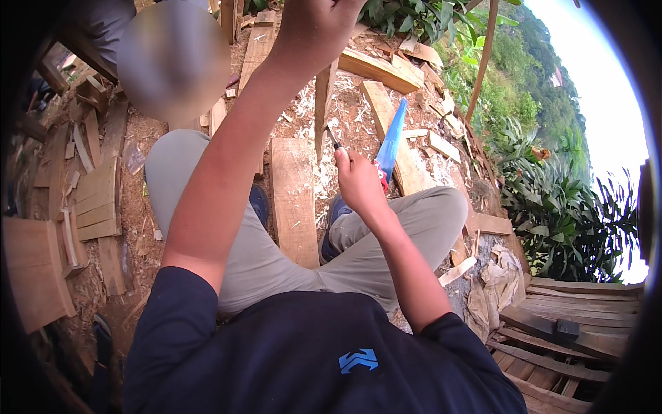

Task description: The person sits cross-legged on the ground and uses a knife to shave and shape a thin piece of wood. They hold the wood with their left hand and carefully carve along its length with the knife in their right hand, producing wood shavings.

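The wood strip stands on end, tilted a little, by the right corner of the far end of the wide plank, which is the landmark here. To work on the strip well, I think it must be kept very still, with the thin tool moved in small, slow strokes. The tip should point away from the other hand and the legs.

The right hand, to the right of the plank, has its fingers curled tight around the thin tool. The tip is right by the strip; I can't tell if it touches. The left hand is past the plank's far end. Its fingers are cut off, so I can't tell if they grip the strip. The blue saw is right of the plank, so mind its teeth.
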A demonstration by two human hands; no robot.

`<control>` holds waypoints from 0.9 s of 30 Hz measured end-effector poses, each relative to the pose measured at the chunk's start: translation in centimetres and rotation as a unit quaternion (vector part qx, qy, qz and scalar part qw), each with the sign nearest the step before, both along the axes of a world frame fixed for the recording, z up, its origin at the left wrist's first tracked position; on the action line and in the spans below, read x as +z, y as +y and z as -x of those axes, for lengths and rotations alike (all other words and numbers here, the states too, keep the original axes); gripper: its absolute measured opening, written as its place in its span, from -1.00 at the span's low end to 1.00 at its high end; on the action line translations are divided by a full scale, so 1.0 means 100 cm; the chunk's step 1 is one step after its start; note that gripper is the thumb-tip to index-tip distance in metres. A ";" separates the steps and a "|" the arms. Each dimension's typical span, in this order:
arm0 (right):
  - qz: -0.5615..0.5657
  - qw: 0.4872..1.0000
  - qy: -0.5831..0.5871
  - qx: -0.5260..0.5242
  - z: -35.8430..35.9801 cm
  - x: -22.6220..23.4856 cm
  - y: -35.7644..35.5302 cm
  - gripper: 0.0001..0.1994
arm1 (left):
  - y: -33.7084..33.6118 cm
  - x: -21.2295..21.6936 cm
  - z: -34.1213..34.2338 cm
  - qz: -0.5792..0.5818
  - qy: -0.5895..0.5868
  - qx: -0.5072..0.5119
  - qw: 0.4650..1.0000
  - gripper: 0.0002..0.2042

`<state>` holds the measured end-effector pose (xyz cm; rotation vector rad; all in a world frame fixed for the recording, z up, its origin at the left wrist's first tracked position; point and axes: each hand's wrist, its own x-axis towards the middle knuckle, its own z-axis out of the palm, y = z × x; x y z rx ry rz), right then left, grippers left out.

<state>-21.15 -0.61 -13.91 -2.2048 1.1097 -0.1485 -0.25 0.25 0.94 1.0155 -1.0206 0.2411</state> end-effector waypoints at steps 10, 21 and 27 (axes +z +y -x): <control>-0.539 0.790 -0.224 -0.186 0.045 -0.065 -0.020 -0.61 | -0.023 -0.041 0.039 -0.110 0.015 -0.076 0.991 -0.72; -0.193 0.946 -0.234 -0.113 0.040 -0.037 -0.047 -0.58 | 0.003 0.010 0.036 0.059 0.057 -0.060 0.995 -0.85; -0.124 0.972 -0.170 -0.103 0.045 -0.049 -0.041 -0.55 | 0.000 0.012 0.047 0.040 0.078 -0.106 0.990 -0.84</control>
